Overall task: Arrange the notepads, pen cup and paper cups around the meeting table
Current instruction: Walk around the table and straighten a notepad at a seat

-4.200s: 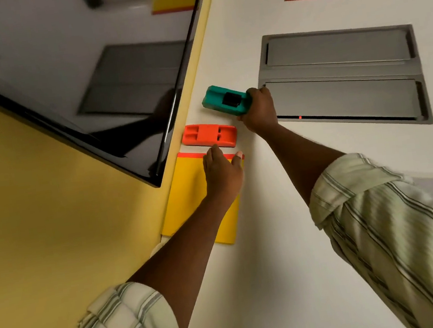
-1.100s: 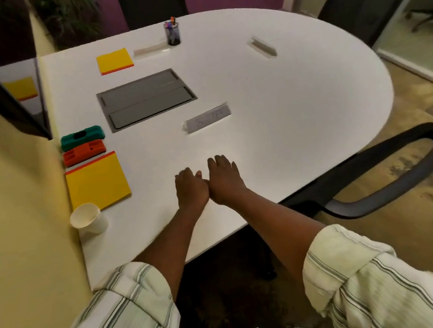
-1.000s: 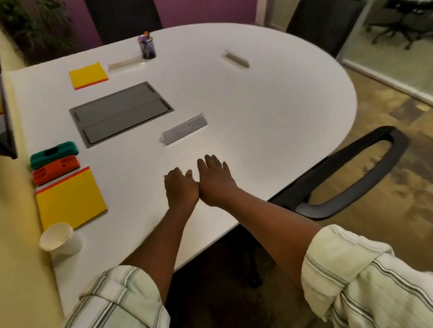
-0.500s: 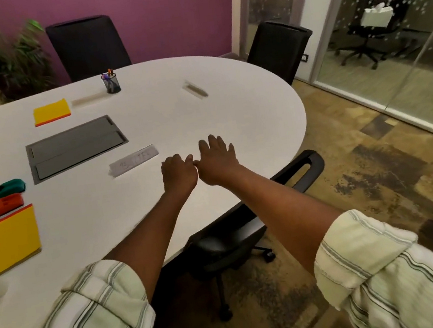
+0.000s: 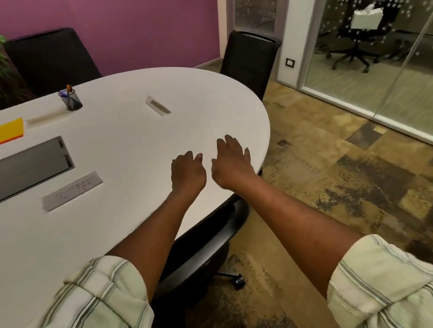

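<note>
**Hands part as the view swings to the round end of the table**

Head view: since half a second ago the two hands have come apart, and a small gap now shows between them. The camera has turned right, so the paper cup and the nearer yellow pad have slipped out of sight.

The left hand (image 5: 187, 172) holds nothing and its fingers are loosely curled. The right hand (image 5: 231, 161) is also empty, with straighter, slightly spread fingers. Both are over the tabletop (image 5: 129, 145) near its curved edge; whether they rest on it cannot be told.

The one notepad (image 5: 3, 132) in view lies flat at the far left, well apart from the hands. The pen cup (image 5: 70, 100) stands upright beyond it, with a few pens inside. A name card (image 5: 72, 191) lies beside the grey hatch (image 5: 16, 173), and a chair (image 5: 206, 237) is tucked under the near edge.

The notepad is probably light and fairly stiff, so it should slide easily, or it could be pinched at one edge. The pen cup looks light and likely top-heavy, so it is best gripped round its wall, low down, and kept upright.
</note>
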A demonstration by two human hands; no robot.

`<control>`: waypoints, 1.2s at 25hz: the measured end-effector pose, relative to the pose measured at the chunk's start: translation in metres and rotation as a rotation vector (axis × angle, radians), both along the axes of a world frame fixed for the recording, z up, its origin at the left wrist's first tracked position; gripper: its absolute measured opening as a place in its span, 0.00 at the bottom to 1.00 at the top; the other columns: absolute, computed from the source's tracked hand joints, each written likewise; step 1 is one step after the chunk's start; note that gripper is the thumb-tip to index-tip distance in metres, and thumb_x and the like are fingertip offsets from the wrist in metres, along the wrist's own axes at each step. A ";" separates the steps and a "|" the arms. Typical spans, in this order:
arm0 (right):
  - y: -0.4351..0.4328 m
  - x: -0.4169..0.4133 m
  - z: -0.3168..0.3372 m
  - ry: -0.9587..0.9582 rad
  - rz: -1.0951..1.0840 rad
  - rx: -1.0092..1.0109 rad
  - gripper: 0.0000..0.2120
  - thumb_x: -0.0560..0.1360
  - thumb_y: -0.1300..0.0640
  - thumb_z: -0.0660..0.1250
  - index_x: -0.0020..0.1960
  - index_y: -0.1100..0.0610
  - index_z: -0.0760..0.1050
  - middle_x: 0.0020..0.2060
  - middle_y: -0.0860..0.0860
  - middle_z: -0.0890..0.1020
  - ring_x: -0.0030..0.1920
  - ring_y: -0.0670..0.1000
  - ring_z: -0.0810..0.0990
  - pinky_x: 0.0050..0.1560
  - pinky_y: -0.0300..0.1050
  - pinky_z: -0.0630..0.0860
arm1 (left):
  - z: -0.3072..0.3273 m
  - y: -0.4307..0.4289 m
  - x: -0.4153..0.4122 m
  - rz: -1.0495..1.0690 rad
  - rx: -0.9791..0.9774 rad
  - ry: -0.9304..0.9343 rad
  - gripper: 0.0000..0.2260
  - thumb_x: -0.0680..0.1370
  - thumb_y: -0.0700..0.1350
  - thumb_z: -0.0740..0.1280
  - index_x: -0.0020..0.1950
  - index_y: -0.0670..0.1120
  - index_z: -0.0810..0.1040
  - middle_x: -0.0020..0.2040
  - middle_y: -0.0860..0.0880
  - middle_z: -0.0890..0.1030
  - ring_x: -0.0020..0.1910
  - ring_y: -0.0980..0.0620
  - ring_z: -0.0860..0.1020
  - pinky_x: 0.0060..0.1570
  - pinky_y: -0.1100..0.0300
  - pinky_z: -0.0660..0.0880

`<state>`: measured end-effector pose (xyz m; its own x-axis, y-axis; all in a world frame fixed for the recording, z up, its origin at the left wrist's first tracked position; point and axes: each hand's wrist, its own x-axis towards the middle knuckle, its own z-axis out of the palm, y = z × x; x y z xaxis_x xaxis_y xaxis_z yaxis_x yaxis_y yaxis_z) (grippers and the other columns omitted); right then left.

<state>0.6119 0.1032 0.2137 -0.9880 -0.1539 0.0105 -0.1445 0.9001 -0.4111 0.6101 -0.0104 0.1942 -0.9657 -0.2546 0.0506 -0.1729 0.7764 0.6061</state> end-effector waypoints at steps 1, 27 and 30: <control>0.016 -0.017 -0.004 0.007 -0.018 -0.012 0.28 0.81 0.53 0.53 0.77 0.58 0.48 0.78 0.56 0.48 0.78 0.55 0.45 0.74 0.58 0.43 | -0.001 0.013 -0.021 0.004 0.006 -0.007 0.18 0.82 0.48 0.53 0.64 0.38 0.71 0.63 0.38 0.74 0.64 0.39 0.69 0.62 0.50 0.66; 0.392 -0.450 -0.095 -0.126 -0.105 0.012 0.29 0.80 0.45 0.54 0.75 0.58 0.52 0.76 0.59 0.51 0.77 0.58 0.48 0.75 0.59 0.48 | -0.090 0.372 -0.421 -0.103 -0.187 -0.062 0.19 0.82 0.52 0.51 0.57 0.42 0.75 0.55 0.42 0.78 0.55 0.44 0.74 0.56 0.51 0.71; 0.438 -0.516 -0.084 -0.141 -0.108 0.025 0.30 0.81 0.44 0.54 0.76 0.58 0.50 0.77 0.60 0.50 0.77 0.58 0.48 0.75 0.59 0.48 | -0.081 0.419 -0.483 -0.107 -0.114 -0.066 0.22 0.82 0.53 0.51 0.50 0.40 0.79 0.48 0.40 0.80 0.49 0.42 0.77 0.51 0.48 0.73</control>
<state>0.0962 0.5414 0.1293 -0.9903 -0.0453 -0.1315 0.0109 0.9174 -0.3978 0.1273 0.4081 0.1132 -0.9893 -0.1459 0.0083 -0.1219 0.8554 0.5034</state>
